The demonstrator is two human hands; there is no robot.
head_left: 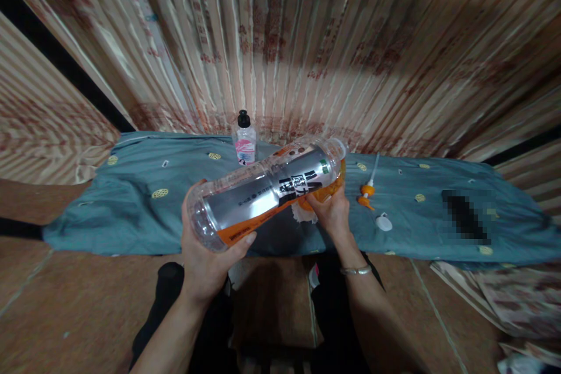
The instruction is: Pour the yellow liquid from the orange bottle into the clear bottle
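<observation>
A large clear plastic drink bottle (245, 201) with a silver and orange label lies tilted across the middle, its open-looking neck to the upper right. My left hand (205, 251) is wrapped round its base end, with the thumb along the near side. Under the neck end, my right hand (333, 210) is closed on a translucent orange bottle (329, 189), mostly hidden behind the drink bottle and fingers. A pale, ragged-edged piece (304, 212) shows beside those fingers; I cannot make out what it is. An orange pump head (367, 191) with a clear tube lies right of this hand, near a white cap (384, 222).
A small clear bottle (246, 146) with a black cap and pink label stands at the back. Blue-green cloth (144, 210) covers the long surface. A blurred-out dark object (467, 217) lies on the right. Striped curtains (280, 41) hang close behind.
</observation>
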